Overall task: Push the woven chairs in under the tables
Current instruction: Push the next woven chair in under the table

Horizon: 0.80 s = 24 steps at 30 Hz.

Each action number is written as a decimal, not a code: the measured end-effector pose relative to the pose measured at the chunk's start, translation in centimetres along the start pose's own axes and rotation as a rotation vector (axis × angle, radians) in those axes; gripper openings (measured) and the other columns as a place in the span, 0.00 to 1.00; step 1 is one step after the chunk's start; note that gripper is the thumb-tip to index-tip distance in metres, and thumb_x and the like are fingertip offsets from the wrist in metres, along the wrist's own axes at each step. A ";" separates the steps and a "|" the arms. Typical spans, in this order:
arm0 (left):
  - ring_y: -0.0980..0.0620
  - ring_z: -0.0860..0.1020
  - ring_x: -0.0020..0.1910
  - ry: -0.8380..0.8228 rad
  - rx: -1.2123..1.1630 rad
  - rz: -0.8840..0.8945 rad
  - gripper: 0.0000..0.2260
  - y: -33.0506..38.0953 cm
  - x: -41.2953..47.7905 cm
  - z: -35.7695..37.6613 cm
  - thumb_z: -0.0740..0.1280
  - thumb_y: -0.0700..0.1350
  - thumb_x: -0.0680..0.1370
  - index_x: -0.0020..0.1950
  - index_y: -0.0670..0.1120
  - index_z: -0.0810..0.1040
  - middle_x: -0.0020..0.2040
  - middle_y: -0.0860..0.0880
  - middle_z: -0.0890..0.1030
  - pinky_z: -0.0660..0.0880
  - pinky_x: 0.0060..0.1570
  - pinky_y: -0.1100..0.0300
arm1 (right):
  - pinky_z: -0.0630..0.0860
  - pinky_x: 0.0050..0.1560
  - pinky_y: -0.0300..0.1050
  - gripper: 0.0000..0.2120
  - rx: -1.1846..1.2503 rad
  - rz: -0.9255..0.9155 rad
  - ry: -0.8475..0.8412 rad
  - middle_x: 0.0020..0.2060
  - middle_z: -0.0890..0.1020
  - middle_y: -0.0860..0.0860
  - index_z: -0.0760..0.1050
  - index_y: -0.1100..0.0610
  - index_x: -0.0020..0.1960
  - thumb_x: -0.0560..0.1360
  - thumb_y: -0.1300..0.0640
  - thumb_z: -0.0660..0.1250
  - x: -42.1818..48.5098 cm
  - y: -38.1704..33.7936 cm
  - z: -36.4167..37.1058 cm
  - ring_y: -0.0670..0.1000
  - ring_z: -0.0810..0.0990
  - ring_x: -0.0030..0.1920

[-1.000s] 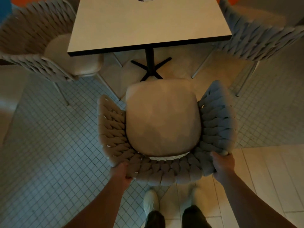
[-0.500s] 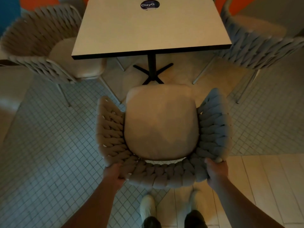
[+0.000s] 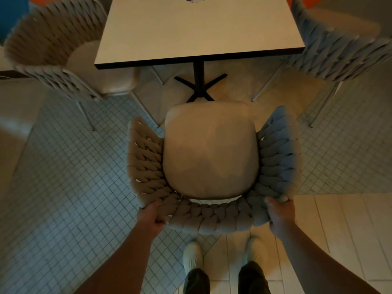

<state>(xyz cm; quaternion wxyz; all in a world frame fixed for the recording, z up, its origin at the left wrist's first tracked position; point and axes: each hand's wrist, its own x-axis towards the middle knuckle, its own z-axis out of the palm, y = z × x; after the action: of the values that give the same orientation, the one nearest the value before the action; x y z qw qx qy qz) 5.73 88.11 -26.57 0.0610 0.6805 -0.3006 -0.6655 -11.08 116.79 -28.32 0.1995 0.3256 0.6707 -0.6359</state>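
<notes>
Chair (image 3: 210, 153), back gripped by my left hand (image 3: 150, 215) and right hand (image 3: 280, 215); pushed crooked, could strike table base (image 3: 199, 85) ahead.

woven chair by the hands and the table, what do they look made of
Woven chair: back and arms of thick, soft-looking grey-beige cord, plaited in fat matte strands; its seat cushion looks like smooth fabric or faux leather. Table: pale smooth top, likely laminate, with dark edge; black pedestal base, probably metal.
</notes>
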 end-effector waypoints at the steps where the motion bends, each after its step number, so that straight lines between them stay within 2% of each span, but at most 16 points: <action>1: 0.37 0.83 0.53 -0.001 -0.005 -0.006 0.14 -0.1 0.1 -0.1 0.67 0.34 0.77 0.63 0.41 0.78 0.58 0.37 0.83 0.82 0.47 0.40 | 0.77 0.59 0.64 0.24 -0.005 -0.004 0.005 0.54 0.77 0.56 0.69 0.59 0.68 0.74 0.69 0.70 -0.1 0.1 0.1 0.61 0.79 0.54; 2: 0.37 0.83 0.53 -0.008 -0.012 -0.012 0.15 -0.1 0.1 -0.2 0.68 0.35 0.77 0.63 0.41 0.78 0.59 0.37 0.83 0.82 0.47 0.40 | 0.77 0.58 0.63 0.25 -0.002 -0.005 0.009 0.54 0.78 0.56 0.69 0.59 0.67 0.73 0.69 0.70 -0.2 0.2 0.0 0.60 0.79 0.53; 5: 0.38 0.83 0.52 -0.014 -0.029 -0.010 0.16 -0.1 0.0 -0.2 0.67 0.34 0.77 0.65 0.42 0.78 0.58 0.38 0.83 0.82 0.34 0.46 | 0.79 0.56 0.63 0.25 -0.005 -0.002 0.028 0.56 0.79 0.59 0.70 0.59 0.66 0.72 0.69 0.71 0.1 0.5 0.1 0.62 0.80 0.54; 8: 0.38 0.83 0.52 -0.021 -0.052 0.006 0.18 -0.3 0.2 -0.2 0.65 0.32 0.77 0.66 0.42 0.77 0.60 0.38 0.82 0.82 0.33 0.47 | 0.79 0.54 0.62 0.25 -0.007 0.008 0.025 0.57 0.79 0.60 0.71 0.59 0.66 0.71 0.70 0.71 0.6 0.6 0.0 0.63 0.80 0.56; 10: 0.38 0.82 0.49 -0.023 -0.065 0.012 0.17 -0.4 -0.2 -0.1 0.64 0.31 0.78 0.66 0.40 0.77 0.59 0.37 0.82 0.81 0.30 0.50 | 0.77 0.57 0.65 0.26 -0.005 0.026 0.019 0.60 0.78 0.60 0.69 0.59 0.67 0.72 0.70 0.70 0.8 0.4 0.0 0.63 0.79 0.57; 13: 0.39 0.82 0.48 -0.029 -0.067 0.016 0.17 -0.7 -0.2 0.2 0.63 0.31 0.78 0.66 0.41 0.77 0.58 0.37 0.82 0.80 0.32 0.51 | 0.76 0.59 0.66 0.26 -0.015 0.040 0.014 0.61 0.77 0.59 0.69 0.59 0.69 0.73 0.71 0.69 1.4 0.1 -0.2 0.64 0.78 0.58; 17: 0.36 0.83 0.51 -0.052 -0.058 0.014 0.12 -0.8 0.2 0.4 0.64 0.31 0.78 0.59 0.40 0.79 0.55 0.36 0.83 0.81 0.32 0.51 | 0.78 0.57 0.63 0.25 -0.024 0.047 0.003 0.60 0.78 0.59 0.70 0.59 0.68 0.73 0.69 0.70 2.2 0.2 -0.5 0.64 0.79 0.57; 21: 0.39 0.82 0.46 -0.005 0.026 0.000 0.08 -0.7 0.7 0.1 0.64 0.32 0.78 0.49 0.43 0.78 0.53 0.37 0.82 0.80 0.39 0.47 | 0.78 0.57 0.64 0.25 -0.020 0.047 -0.013 0.60 0.79 0.58 0.71 0.57 0.68 0.72 0.70 0.69 2.1 0.9 -0.3 0.63 0.79 0.57; 24: 0.41 0.81 0.44 -0.024 0.035 -0.006 0.06 -0.6 1.0 0.1 0.64 0.33 0.79 0.50 0.43 0.77 0.50 0.39 0.82 0.81 0.32 0.50 | 0.77 0.59 0.66 0.26 -0.042 0.055 -0.017 0.61 0.78 0.58 0.69 0.58 0.69 0.74 0.70 0.69 2.2 1.0 -0.5 0.63 0.78 0.58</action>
<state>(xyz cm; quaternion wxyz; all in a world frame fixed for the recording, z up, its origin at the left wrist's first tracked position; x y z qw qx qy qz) 5.79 88.12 -27.75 0.0434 0.6744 -0.3110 -0.6683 -11.92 117.67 -30.49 0.2293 0.3343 0.6729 -0.6187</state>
